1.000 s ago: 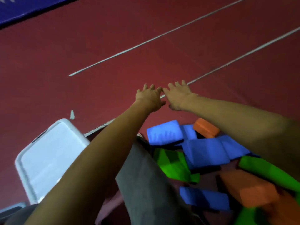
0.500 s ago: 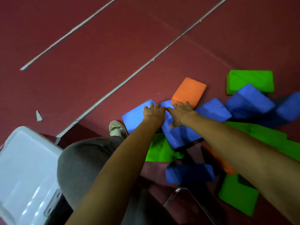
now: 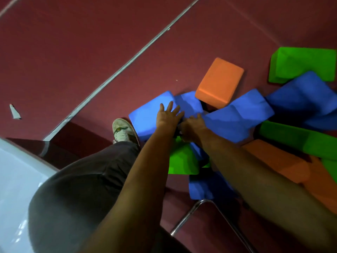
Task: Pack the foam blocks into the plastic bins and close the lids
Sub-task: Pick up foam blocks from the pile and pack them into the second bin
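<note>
Foam blocks (image 3: 237, 115) heaped on the floor (image 3: 91, 52), centre to right; both hands at their near-left edge.
Plastic bin (image 3: 16, 179) sits lower left, on the left arm's side; left hand (image 3: 168, 117) lies flat, fingers spread, on a blue block (image 3: 144, 119) slanting toward upper right; right hand (image 3: 192, 127) alongside, grip unclear; orange block (image 3: 218, 83) beyond.

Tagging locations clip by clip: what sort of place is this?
Probably a sports hall or indoor play area: a dark red floor marked with painted lines, and big coloured foam blocks scattered across it.
</note>
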Motion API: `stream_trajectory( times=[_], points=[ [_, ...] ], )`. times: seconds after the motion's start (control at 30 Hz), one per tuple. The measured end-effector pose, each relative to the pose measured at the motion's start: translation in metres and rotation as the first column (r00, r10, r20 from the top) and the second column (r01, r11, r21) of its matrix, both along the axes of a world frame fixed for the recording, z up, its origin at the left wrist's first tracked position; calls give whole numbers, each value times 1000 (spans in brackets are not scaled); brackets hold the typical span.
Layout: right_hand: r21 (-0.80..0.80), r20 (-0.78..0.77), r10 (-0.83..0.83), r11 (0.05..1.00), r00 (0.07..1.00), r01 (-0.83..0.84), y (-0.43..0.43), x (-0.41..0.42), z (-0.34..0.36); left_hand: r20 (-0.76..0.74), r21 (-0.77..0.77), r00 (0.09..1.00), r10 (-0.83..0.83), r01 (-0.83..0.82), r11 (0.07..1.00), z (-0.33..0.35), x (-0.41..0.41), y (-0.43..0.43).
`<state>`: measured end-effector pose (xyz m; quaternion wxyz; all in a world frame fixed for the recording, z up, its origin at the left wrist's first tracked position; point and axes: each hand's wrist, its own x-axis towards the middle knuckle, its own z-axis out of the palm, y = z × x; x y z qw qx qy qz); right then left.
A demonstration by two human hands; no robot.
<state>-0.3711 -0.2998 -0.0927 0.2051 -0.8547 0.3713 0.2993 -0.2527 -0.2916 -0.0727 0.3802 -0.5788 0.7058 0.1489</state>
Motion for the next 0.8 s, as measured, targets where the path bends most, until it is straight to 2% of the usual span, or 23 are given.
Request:
stream_trajectory(
  times=[0.13,0.2,0.3,0.33,0.4,0.43,0.5,0.53,0.57,0.6,0.63,0.67,0.8],
  points=[
    [32,-189,23,999,982,-17,-9,20,-6,24,50,1000,-20,19,999,-21,0,0],
    [49,-268,33,999,963,-21,-14,30,-3,7,10,998,-55,55,998,-22,6,-4],
    [54,-345,20,999,939,-1,-23,36,3,23,-23,987,-157,158,987,-11,7,-14],
    [55,-363,32,998,931,-13,-25,36,4,6,-32,984,-177,177,984,-8,8,-16],
    [47,-387,83,996,918,-71,-30,34,7,61,-22,973,-221,223,975,-10,18,-17],
    [44,-406,96,995,909,-85,-32,33,7,98,-30,958,-270,274,961,3,18,-17],
    [60,-457,117,993,882,-101,-33,32,11,77,-80,926,-370,376,923,7,13,-15],
    [67,-484,126,992,866,-107,-34,31,11,66,-41,897,-438,441,897,37,5,-9],
    [70,-508,128,992,852,-107,-33,30,12,132,13,858,-496,499,866,57,4,-3],
    [73,-530,119,993,839,-95,-32,30,12,177,-41,849,-498,512,858,61,11,0],
    [71,-551,109,994,828,-84,-31,30,13,240,-67,873,-425,451,890,55,25,0],
    [63,-561,85,996,823,-60,-30,29,14,275,-23,894,-353,373,928,45,39,2],
    [77,-613,24,997,789,29,-24,28,16,253,-63,955,-158,179,982,44,66,15]
  ],
)
